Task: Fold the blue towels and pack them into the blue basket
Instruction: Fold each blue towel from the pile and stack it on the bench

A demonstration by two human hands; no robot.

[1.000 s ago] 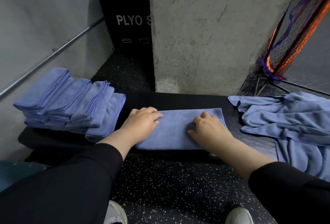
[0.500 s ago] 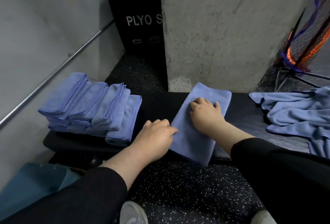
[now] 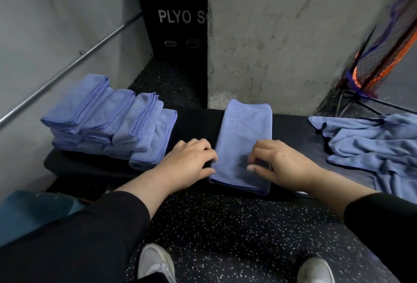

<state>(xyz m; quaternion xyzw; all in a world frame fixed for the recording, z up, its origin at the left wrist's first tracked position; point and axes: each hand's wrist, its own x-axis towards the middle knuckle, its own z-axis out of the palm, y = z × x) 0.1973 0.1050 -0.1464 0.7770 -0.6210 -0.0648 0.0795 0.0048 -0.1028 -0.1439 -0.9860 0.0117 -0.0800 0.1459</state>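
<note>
Both hands, left [image 3: 191, 160] and right [image 3: 282, 165], rested loose-fingered on the folded towel [image 3: 244, 133], gripping nothing; folded stack [image 3: 108, 120] left, unfolded heap [image 3: 372, 145] right.

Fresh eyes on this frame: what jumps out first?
The folded blue towel lying lengthwise on the black bench, left hand at its left edge, right hand on its near end. Left of it sits a stack of folded towels; right, a heap of unfolded towels.
</note>
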